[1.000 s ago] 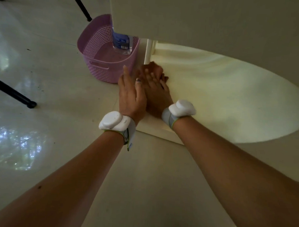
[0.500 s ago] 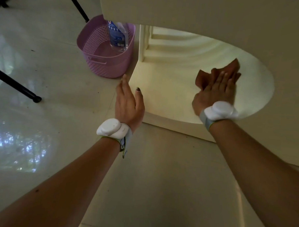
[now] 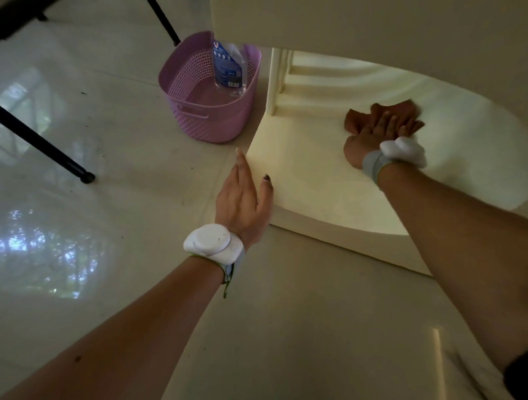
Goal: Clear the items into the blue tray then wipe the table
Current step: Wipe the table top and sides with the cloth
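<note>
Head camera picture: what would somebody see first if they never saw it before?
Probably the right hand, flat on a brown cloth that it presses onto the lit cream board, right of centre. Next comes the pink basket on the floor at upper left, with a plastic bottle standing in it. The left hand lies open beside the board's near corner, holding nothing.
</note>
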Motion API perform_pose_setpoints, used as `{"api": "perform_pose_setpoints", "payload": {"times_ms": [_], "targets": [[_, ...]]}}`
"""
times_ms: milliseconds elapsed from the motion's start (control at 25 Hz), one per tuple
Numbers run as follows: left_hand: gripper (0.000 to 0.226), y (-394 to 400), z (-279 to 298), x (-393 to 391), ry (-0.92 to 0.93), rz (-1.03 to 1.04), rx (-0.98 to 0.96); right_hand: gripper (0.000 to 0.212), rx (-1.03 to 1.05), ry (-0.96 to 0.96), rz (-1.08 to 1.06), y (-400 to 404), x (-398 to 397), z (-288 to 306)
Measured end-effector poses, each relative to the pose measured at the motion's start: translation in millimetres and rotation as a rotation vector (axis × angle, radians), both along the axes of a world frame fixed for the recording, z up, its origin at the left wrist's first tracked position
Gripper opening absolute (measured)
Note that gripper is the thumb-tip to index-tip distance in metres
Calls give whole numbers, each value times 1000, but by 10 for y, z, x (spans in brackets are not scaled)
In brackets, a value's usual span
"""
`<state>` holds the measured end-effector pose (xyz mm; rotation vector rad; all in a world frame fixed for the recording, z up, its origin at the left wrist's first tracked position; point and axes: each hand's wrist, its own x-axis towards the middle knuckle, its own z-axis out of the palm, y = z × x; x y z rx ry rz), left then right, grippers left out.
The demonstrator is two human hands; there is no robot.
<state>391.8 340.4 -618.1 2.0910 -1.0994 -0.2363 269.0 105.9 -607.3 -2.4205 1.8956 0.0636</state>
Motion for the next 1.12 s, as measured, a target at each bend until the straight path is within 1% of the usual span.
{"api": "perform_pose_setpoints", "payload": {"times_ms": [120, 200, 280, 360, 440, 520, 560, 600, 640, 680, 720, 760, 800, 840, 880, 920, 960, 1000, 1040, 1080, 1120], "targets": [[84, -21, 7, -9, 52, 42, -36, 62, 65, -46, 263, 314, 483, -3], [80, -26, 4, -15, 106, 67, -62, 62, 56, -85, 378, 635, 809, -34], [74, -16, 10, -9, 224, 72, -106, 60, 65, -110, 476, 951, 956, -24], [72, 3, 23, 10, 391, 93, -195, 58, 24, -127, 582, 1206, 888, -49], [71, 61, 20, -16, 533, 174, -289, 60, -83, -156, 688, 1491, 658, -108], [71, 165, 1, -70, 590, 253, -367, 64, -173, -150, 811, 1822, 362, -205], [72, 219, -8, -61, 595, 288, -390, 64, -191, -144, 894, 1932, 297, -259], [72, 253, -7, -76, 579, 301, -395, 64, -233, -95, 955, 1988, 227, -313], [72, 269, -10, -75, 543, 299, -379, 63, -319, -2, 1021, 1982, 197, -385], [72, 273, -11, -68, 486, 280, -335, 59, -495, 69, 1094, 1928, 202, -457], [72, 259, -17, -116, 396, 251, -253, 55, -612, 80, 1108, 1870, 181, -511], [72, 242, -19, -179, 255, 236, -134, 53, -751, 105, 1093, 1838, 124, -470], [72, 235, -38, -268, 78, 232, -8, 53, -594, -211, 1029, 1834, -5, -412], [74, 238, -74, -362, -92, 207, 83, 55, -219, -617, 836, 1874, -134, -324], [77, 249, -122, -443, -221, 131, 148, 51, 223, -856, 617, 1910, -263, -260], [80, 268, -169, -503, -297, 11, 217, 43, 508, -1093, 577, 1929, -404, -328], [84, 293, -214, -531, -333, -96, 284, 39, 520, -1129, 619, 1927, -641, -434], [88, 317, -254, -526, -358, -167, 340, 39, 249, -997, 684, 1862, -904, -416], [93, 340, -274, -509, -393, -196, 374, 41, -190, -710, 769, 1783, -1222, -474], [97, 353, -276, -515, -436, -194, 387, 44, -609, -282, 854, 1651, -1486, -534], [99, 354, -270, -530, -472, -177, 396, 46, -804, 57, 944, 1531, -1617, -549]]}}
